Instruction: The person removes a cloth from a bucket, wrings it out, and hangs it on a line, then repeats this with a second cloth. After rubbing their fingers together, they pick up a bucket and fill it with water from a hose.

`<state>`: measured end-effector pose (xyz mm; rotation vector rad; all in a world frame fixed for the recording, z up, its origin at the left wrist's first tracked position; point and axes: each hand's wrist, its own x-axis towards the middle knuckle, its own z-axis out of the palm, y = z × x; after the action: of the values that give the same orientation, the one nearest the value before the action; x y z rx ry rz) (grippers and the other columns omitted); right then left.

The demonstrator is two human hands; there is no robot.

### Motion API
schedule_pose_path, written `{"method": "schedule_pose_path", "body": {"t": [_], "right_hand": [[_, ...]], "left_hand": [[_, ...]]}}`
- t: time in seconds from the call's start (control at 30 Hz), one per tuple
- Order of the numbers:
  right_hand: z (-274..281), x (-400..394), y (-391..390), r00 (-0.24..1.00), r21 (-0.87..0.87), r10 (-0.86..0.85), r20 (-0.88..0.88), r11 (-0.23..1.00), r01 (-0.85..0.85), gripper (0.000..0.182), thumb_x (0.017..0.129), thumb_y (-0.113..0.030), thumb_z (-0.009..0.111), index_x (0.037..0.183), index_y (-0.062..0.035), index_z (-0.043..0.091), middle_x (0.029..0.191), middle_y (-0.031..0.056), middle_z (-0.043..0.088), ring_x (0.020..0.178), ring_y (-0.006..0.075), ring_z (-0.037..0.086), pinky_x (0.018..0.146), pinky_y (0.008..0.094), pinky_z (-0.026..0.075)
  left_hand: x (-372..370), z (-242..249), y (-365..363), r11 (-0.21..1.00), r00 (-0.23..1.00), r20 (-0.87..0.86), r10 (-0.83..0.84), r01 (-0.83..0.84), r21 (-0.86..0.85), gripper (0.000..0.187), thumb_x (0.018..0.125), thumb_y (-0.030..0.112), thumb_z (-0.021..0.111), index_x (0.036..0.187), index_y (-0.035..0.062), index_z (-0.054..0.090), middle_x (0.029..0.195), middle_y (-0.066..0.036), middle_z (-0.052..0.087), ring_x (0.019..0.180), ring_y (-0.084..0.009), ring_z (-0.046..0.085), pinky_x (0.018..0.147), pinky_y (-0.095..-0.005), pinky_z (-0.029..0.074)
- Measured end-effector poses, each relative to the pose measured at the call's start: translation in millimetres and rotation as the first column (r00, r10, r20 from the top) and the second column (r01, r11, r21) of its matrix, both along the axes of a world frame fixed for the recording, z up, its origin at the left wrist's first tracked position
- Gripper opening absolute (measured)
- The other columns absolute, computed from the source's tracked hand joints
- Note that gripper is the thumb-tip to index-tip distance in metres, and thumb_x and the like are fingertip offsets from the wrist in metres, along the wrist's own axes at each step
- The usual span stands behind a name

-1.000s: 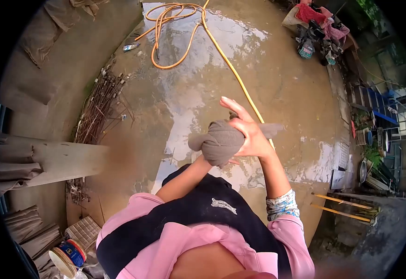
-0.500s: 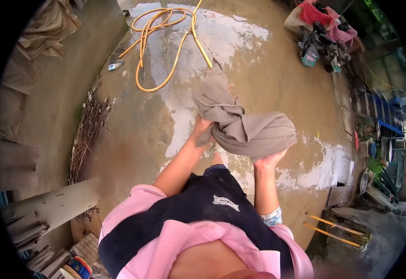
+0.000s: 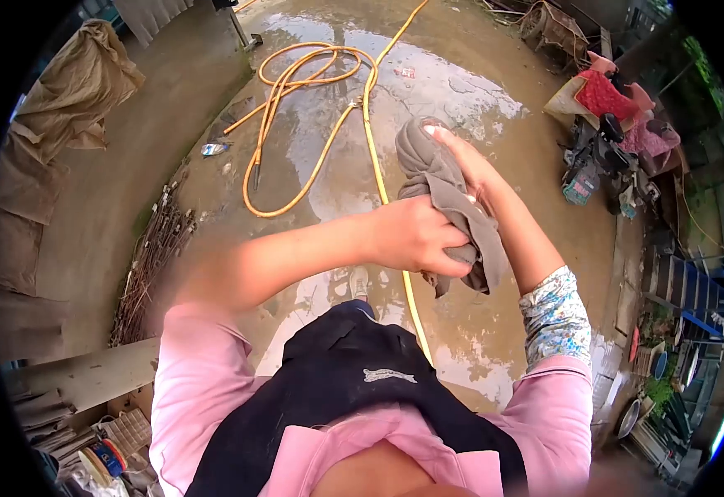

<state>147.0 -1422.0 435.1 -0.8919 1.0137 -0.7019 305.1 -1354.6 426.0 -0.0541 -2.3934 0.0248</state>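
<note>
A grey-brown cloth [image 3: 420, 157] is bunched and twisted between my two hands, in front of my chest above the wet ground. My left hand [image 3: 424, 236] is closed round its lower part, with the knuckles up and a loose end hanging below. Farther out, my right hand [image 3: 465, 166] grips the upper part from the right side, its fingertips showing near the top fold. Behind and below the cloth an orange hose [image 3: 370, 124] runs along the ground.
The hose's coils lie ahead to the left, near a small bottle [image 3: 214, 149]. A pile of sticks [image 3: 154, 261] stands at the left. A vehicle covered with red cloth [image 3: 606, 95] is at the right. The concrete ground [image 3: 312, 166] is wet.
The cloth has gone from spread sideways to a tighter, steeper bundle. My left hand has moved right and over it; my right hand has moved up to its far end. The view has shifted.
</note>
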Motion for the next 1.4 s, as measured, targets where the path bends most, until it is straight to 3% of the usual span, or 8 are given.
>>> {"method": "schedule_pose_path", "body": {"t": [0.23,0.4,0.67,0.87,1.03,1.13,1.23,1.4], "right_hand": [[34.2,116.7,-227.2,0.440,-0.375,-0.020,-0.898,0.558,-0.740,0.069,0.064,-0.054,0.071,0.092,0.0090,0.064,0.086,0.0155,0.065,0.084,0.0246,0.062,0.077,0.0329,0.050],[12.6,165.5,-337.5,0.333,-0.416,-0.267,-0.904,0.375,-0.829,0.068,0.066,-0.052,0.069,0.096,0.0083,0.063,0.090,0.0163,0.064,0.085,0.0252,0.062,0.076,0.0347,0.050],[-49.1,127.4,-499.4,0.936,-0.626,-0.231,-0.264,0.779,0.015,0.065,0.070,-0.049,0.066,0.102,0.0072,0.060,0.098,0.0174,0.062,0.086,0.0262,0.062,0.075,0.0376,0.051],[-79.9,-12.9,-636.8,0.901,-0.275,-0.349,0.257,0.868,0.414,0.064,0.072,-0.047,0.064,0.107,0.0064,0.058,0.103,0.0183,0.061,0.088,0.0269,0.062,0.074,0.0397,0.052],[-65.2,-170.0,-721.1,0.798,-0.362,-0.315,0.513,0.764,0.534,0.047,0.080,-0.042,0.046,0.108,-0.0069,0.056,0.110,0.0092,0.058,0.101,0.0267,0.057,0.087,0.0435,0.047],[-67.6,-254.3,-776.5,0.734,-0.402,-0.360,0.576,0.657,0.638,0.055,0.077,-0.048,0.044,0.112,-0.0068,0.054,0.113,0.0112,0.056,0.106,0.0297,0.054,0.089,0.0488,0.045],[-65.4,-293.5,-826.0,0.756,-0.463,-0.172,0.632,0.698,0.546,0.071,0.072,-0.056,0.045,0.120,-0.0021,0.049,0.109,0.0146,0.056,0.104,0.0336,0.053,0.094,0.0501,0.040],[-74.9,-254.8,-879.1,0.565,-0.550,0.294,0.771,0.754,0.359,0.095,0.067,-0.071,0.052,0.123,0.0055,0.042,0.114,0.0179,0.051,0.103,0.0332,0.051,0.098,0.0470,0.035]], "left_hand": [[26.2,7.6,-186.3,0.912,0.817,0.405,0.410,-0.373,-0.170,0.015,0.076,0.018,0.056,0.089,0.0180,0.064,0.079,-0.005,0.057,0.078,-0.0224,0.062,0.064,-0.0365,0.049],[37.3,-2.5,-315.2,0.795,0.660,0.498,0.562,-0.598,-0.105,0.026,0.075,0.016,0.059,0.100,0.0169,0.067,0.089,-0.009,0.063,0.087,-0.0281,0.062,0.073,-0.0391,0.050],[38.1,-41.8,-468.2,0.768,0.416,0.726,0.548,-0.595,-0.239,0.016,0.066,0.011,0.066,0.081,0.0138,0.061,0.086,-0.004,0.062,0.087,-0.0264,0.061,0.076,-0.0374,0.048],[-57.7,-56.0,-571.9,0.675,0.535,0.418,0.734,-0.513,-0.530,0.023,0.072,0.020,0.058,0.093,0.0284,0.065,0.105,0.006,0.054,0.114,-0.0137,0.046,0.115,-0.0432,0.014],[-221.9,-109.5,-635.6,0.592,0.574,-0.159,0.804,-0.745,0.307,0.020,0.063,0.012,0.064,0.078,0.0232,0.058,0.141,0.003,0.038,0.135,-0.0225,0.029,0.104,-0.0442,0.029],[-310.9,-110.7,-672.8,0.557,0.439,-0.523,0.731,0.060,0.828,0.052,0.077,0.034,0.061,0.125,0.0255,0.045,0.150,-0.002,0.024,0.139,-0.0269,0.017,0.106,-0.0592,0.015],[-333.5,-111.1,-733.8,-0.002,0.317,-0.562,0.764,0.872,0.489,0.075,0.084,0.060,0.045,0.144,0.0232,0.019,0.153,-0.004,0.016,0.141,-0.0272,0.011,0.106,-0.0622,0.009],[-317.3,-108.5,-812.1,-0.411,0.144,-0.777,0.613,0.898,-0.158,0.083,0.083,0.074,0.027,0.145,0.0191,0.024,0.150,-0.005,0.025,0.137,-0.0258,0.024,0.108,-0.0562,0.020]]}}
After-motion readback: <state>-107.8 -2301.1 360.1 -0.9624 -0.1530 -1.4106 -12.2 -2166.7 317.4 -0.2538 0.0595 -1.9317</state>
